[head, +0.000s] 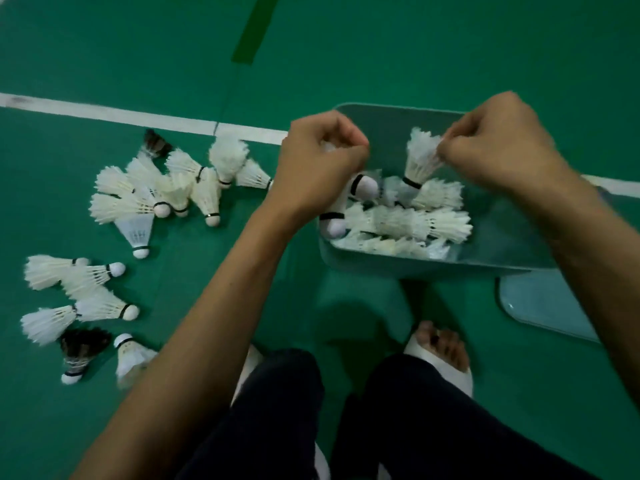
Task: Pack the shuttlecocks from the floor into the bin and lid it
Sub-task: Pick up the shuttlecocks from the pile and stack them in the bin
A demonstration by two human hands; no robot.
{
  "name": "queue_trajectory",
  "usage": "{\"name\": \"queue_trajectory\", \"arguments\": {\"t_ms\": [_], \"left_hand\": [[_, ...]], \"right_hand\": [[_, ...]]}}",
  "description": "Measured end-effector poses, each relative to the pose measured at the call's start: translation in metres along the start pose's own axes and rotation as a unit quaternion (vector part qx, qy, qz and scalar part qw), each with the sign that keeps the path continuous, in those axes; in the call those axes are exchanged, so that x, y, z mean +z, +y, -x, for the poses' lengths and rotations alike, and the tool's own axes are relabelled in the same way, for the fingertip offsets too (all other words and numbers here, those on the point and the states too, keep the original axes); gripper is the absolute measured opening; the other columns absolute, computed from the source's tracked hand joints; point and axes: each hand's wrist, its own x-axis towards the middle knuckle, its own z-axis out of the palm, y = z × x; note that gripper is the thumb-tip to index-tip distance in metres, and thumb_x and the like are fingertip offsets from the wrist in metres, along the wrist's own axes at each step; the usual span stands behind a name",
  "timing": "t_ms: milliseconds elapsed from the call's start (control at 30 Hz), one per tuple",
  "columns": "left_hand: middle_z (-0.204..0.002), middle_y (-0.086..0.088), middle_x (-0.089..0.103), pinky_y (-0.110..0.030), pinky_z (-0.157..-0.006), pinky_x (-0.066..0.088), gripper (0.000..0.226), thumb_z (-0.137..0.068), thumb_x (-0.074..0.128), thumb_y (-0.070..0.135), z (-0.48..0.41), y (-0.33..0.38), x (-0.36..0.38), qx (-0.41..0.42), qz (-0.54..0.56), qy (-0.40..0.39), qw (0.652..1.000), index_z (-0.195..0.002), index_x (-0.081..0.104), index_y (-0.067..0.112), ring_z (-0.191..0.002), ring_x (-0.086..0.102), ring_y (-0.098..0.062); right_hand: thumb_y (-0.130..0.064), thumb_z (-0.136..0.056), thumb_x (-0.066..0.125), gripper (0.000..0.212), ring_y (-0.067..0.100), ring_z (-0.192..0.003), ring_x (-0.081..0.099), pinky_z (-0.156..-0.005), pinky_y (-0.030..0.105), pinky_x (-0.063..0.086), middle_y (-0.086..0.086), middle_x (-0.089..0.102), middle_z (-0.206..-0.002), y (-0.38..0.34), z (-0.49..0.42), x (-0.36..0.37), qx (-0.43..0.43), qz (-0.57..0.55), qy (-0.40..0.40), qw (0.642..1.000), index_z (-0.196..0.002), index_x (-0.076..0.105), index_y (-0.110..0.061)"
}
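A pale teal bin (353, 261) stands on the green floor at centre right, with several white shuttlecocks (408, 223) lying inside. My left hand (322, 168) hovers over the bin's left side, closed on two shuttlecocks (346, 202) that hang cork-down. Above the bin's middle, my right hand (498, 143) pinches the feathers of a single shuttlecock (420, 159). Several loose shuttlecocks lie on the floor in one pile at upper left (173, 188) and another at lower left (83, 299). The lid (543, 306) lies flat on the floor to the right of the bin.
A white court line (104, 114) runs across the floor behind the piles. My knees in dark trousers and a foot in a white slipper (440, 355) are just in front of the bin. A couple of dark-feathered shuttlecocks (81, 351) are among the white ones.
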Motion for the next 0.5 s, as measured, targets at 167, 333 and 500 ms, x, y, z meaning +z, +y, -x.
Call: {"name": "queue_trajectory", "arguments": {"t_ms": [167, 333, 500], "left_hand": [[-0.079, 0.011, 0.07, -0.027, -0.068, 0.051, 0.016, -0.068, 0.065, 0.03, -0.019, -0.01, 0.07, -0.013, -0.138, -0.133, 0.981, -0.081, 0.072, 0.025, -0.07, 0.063, -0.003], [-0.083, 0.006, 0.073, -0.039, -0.079, 0.058, 0.015, -0.07, 0.066, 0.029, -0.039, -0.03, 0.118, -0.025, -0.288, -0.234, 0.928, -0.083, 0.073, 0.024, -0.083, 0.069, -0.017], [-0.082, 0.007, 0.07, -0.034, -0.073, 0.054, 0.005, -0.076, 0.068, 0.024, -0.033, -0.047, 0.131, -0.006, -0.394, -0.273, 0.878, -0.081, 0.07, 0.024, -0.085, 0.065, -0.019]], "right_hand": [[-0.007, -0.081, 0.062, 0.023, 0.041, -0.095, 0.068, -0.088, 0.04, 0.057, 0.023, 0.075, -0.098, 0.075, 0.004, -0.001, 0.058, 0.121, -0.007, 0.991, -0.092, 0.082, -0.011], [-0.016, -0.078, 0.07, 0.026, 0.041, -0.084, 0.059, -0.071, 0.037, 0.045, 0.021, 0.059, -0.09, 0.089, 0.009, 0.02, 0.072, 0.258, -0.016, 0.963, -0.102, 0.068, -0.008], [-0.009, -0.086, 0.062, 0.029, 0.041, -0.103, 0.063, -0.073, 0.037, 0.039, 0.017, 0.062, -0.107, 0.092, 0.006, 0.042, 0.027, 0.319, -0.081, 0.944, -0.114, 0.059, -0.009]]}}
